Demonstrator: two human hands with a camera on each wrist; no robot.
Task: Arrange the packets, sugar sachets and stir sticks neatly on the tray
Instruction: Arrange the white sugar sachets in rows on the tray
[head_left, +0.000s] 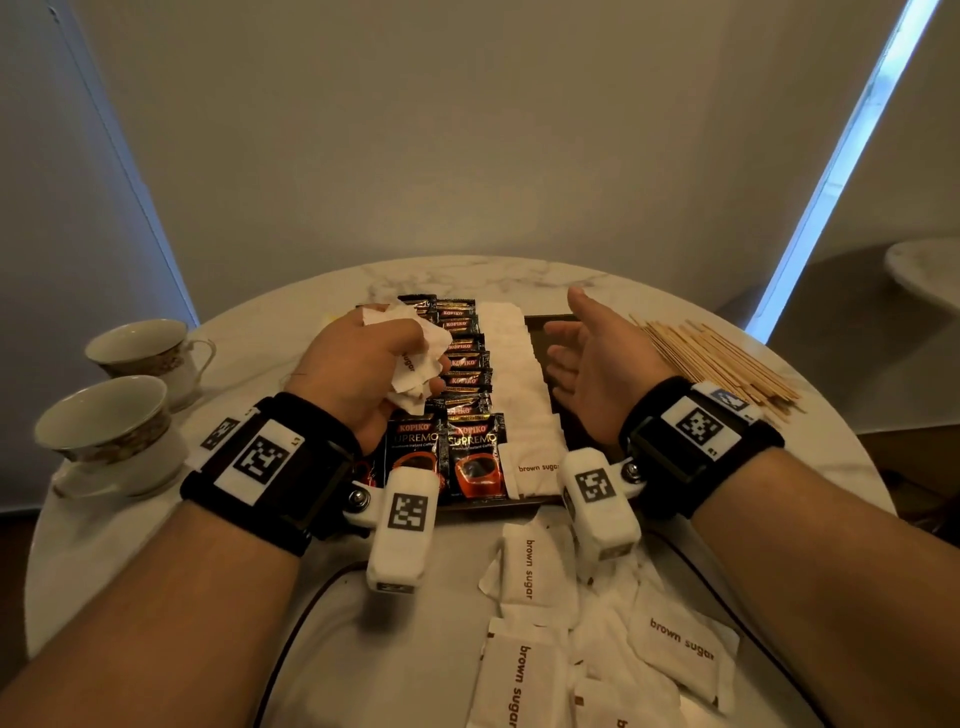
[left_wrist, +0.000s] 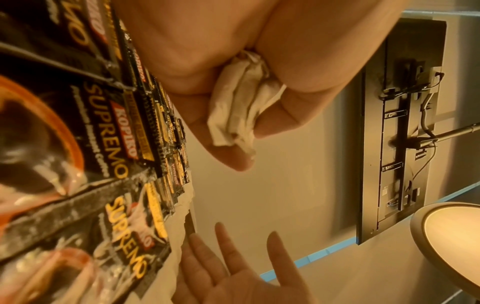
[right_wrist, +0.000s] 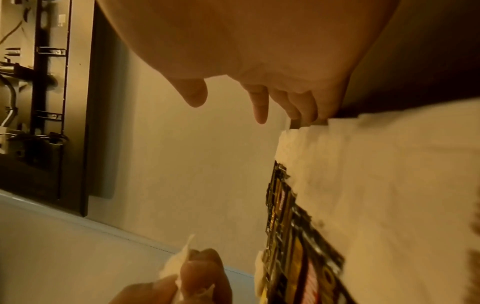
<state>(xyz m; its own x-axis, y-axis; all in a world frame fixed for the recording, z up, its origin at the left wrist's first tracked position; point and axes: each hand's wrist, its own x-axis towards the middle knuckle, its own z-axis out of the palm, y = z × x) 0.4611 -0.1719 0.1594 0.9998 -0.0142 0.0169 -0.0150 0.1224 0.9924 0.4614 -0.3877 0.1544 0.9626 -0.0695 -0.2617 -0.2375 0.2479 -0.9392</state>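
Your left hand (head_left: 363, 364), centre-left of the head view, has its fingers curled round a crumpled bunch of sugar sachets (head_left: 415, 358) above the coffee packets (head_left: 462, 395) on the tray (head_left: 550, 325); your right hand (head_left: 592, 364), just right of centre, is spread, palm up and empty. These sachets look light, soft and easily creased, so loosen that fist and pinch each flat by its edges. The stir sticks (head_left: 727, 364) at centre right seem thin and stiff, likely to scatter; gather them mid-length.
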